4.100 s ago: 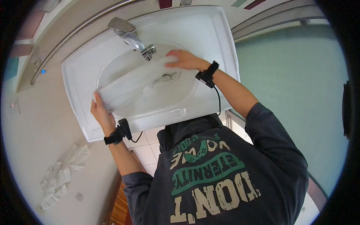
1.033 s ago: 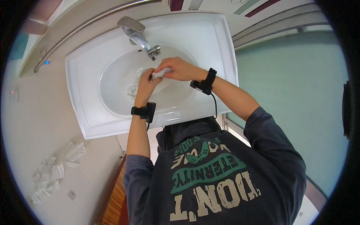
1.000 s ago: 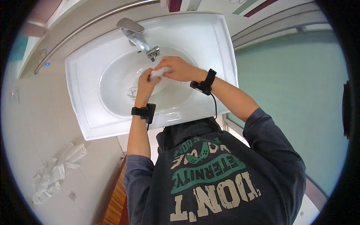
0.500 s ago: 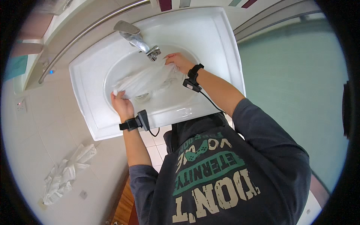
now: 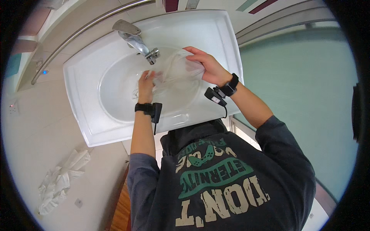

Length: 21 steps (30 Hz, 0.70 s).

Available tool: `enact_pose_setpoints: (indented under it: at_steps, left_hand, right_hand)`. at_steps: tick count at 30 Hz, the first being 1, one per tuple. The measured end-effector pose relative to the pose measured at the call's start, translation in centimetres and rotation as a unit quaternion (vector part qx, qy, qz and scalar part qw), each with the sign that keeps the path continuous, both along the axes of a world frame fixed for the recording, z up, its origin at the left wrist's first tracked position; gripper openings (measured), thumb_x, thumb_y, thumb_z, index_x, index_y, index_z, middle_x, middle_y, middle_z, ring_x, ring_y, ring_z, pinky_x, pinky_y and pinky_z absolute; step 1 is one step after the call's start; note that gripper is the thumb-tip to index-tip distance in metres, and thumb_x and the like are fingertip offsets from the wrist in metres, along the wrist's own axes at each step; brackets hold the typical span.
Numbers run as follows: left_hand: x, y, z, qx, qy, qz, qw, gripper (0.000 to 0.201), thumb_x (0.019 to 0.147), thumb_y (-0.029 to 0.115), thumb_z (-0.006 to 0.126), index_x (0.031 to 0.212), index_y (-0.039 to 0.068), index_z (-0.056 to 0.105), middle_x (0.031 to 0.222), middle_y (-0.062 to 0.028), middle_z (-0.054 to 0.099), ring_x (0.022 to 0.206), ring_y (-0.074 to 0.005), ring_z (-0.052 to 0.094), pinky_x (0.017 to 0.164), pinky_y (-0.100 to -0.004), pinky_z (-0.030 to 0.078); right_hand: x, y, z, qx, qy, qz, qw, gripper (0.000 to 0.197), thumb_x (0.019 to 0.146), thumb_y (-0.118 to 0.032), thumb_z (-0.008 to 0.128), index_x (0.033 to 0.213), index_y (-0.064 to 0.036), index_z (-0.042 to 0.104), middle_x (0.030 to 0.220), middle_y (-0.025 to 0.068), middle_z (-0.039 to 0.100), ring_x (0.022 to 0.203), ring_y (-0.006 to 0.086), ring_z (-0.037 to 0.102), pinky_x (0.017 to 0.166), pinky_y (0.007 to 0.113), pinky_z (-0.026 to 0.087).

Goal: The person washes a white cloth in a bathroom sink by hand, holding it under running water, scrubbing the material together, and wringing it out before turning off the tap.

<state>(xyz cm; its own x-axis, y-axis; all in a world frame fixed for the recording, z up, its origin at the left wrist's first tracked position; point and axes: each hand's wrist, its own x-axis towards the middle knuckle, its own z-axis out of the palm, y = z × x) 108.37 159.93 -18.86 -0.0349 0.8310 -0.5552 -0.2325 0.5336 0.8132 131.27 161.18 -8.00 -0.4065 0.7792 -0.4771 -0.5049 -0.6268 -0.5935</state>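
Note:
A thin, see-through white cloth (image 5: 173, 75) is stretched between my hands over the white washbasin (image 5: 111, 102). My left hand (image 5: 146, 87) is closed on its left part, below the faucet, with a bunched end hanging beside the fingers. At the basin's right side my right hand (image 5: 210, 66) grips the other end, and some of the sheer material lies over its fingers. The chrome faucet (image 5: 135, 40) stands at the back, its spout near the cloth's upper edge. Both wrists wear black straps with small black devices.
A metal rail (image 5: 77, 34) runs along the wall behind the basin. On the left, a crumpled white plastic bag (image 5: 61, 179) hangs against the tiled wall. A frosted glass panel (image 5: 289, 88) stands to the right.
My left hand has moved right and up, toward the faucet. My right hand has shifted right, and its fingers have spread the cloth. The hands are closer together.

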Motion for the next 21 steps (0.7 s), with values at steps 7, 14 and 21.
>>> enact_pose_setpoints:
  at_steps: [7,14,21]
  left_hand:
    - [-2.4,0.5,2.6,0.018,0.022,0.12,0.992,0.013,0.087,0.015,0.05,0.095,0.005,0.051,0.071,-0.0052,0.057,0.068,-0.0172,0.06,0.05,-0.0273,0.045]
    - [-7.9,-1.6,15.1,0.195,0.19,0.181,0.945,0.023,0.089,0.019,0.049,0.103,0.001,0.048,0.087,-0.0081,0.056,0.073,-0.0207,0.061,0.052,-0.0345,0.053]
    - [-11.4,-4.3,23.2,0.284,0.223,0.297,0.884,0.024,0.09,0.021,0.047,0.105,0.003,0.048,0.097,-0.0099,0.057,0.087,-0.0205,0.058,0.071,-0.0351,0.05]
  right_hand:
    - [2.0,0.0,-4.6,0.002,0.086,0.025,0.996,0.044,0.084,-0.005,0.045,0.126,-0.0063,0.035,0.098,0.0052,0.055,0.088,0.0125,0.054,0.078,0.028,0.045]
    - [-5.1,3.2,-12.5,0.389,-0.46,0.306,0.737,0.037,0.066,-0.007,0.055,0.104,-0.0092,0.056,0.092,0.0106,0.055,0.082,0.0239,0.055,0.072,0.035,0.041]
    - [-6.5,4.3,-18.9,0.426,-0.54,0.266,0.675,0.038,0.07,-0.032,0.059,0.101,-0.0108,0.059,0.092,0.0122,0.058,0.079,0.0226,0.057,0.073,0.039,0.038]
